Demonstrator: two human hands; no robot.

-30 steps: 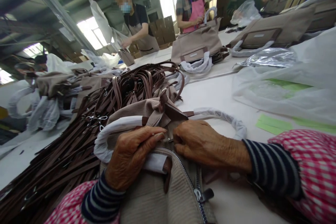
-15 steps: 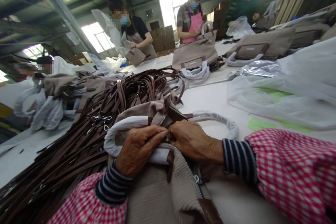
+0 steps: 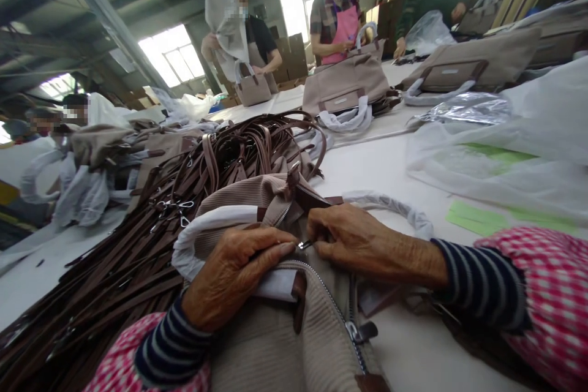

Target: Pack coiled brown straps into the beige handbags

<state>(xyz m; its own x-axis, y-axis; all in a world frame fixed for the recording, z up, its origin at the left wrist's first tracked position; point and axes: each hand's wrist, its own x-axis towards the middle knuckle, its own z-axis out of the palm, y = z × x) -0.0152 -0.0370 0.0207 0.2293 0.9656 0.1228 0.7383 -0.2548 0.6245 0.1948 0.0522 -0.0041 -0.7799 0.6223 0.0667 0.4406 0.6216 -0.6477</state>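
A taupe corduroy handbag (image 3: 271,343) lies in front of me with its top zipper unfastened. Over its opening, my left hand (image 3: 241,266) pinches the bag's fabric between thumb and fingers. My right hand (image 3: 367,242) is closed on the dark tab of a small zipper pull (image 3: 303,245) inside the bag, close to my left fingertips. The main zipper slider (image 3: 361,332) hangs lower on the right edge. One bag handle (image 3: 188,251), wrapped in white, curves round on the left; the other wrapped handle (image 3: 408,211) lies behind my right hand.
Brown leather straps (image 3: 138,245) with metal clips are heaped along the left. Wrapped bags (image 3: 87,159) are piled beyond them. More handbags (image 3: 346,86) lie at the back. Clear plastic (image 3: 528,177) and green slips (image 3: 475,217) are on the right. Several co-workers stand across the table.
My right hand has shifted slightly right, and the small zipper pull now shows between my hands. My left hand stays at the opening. A co-worker at the back has raised a white bag.
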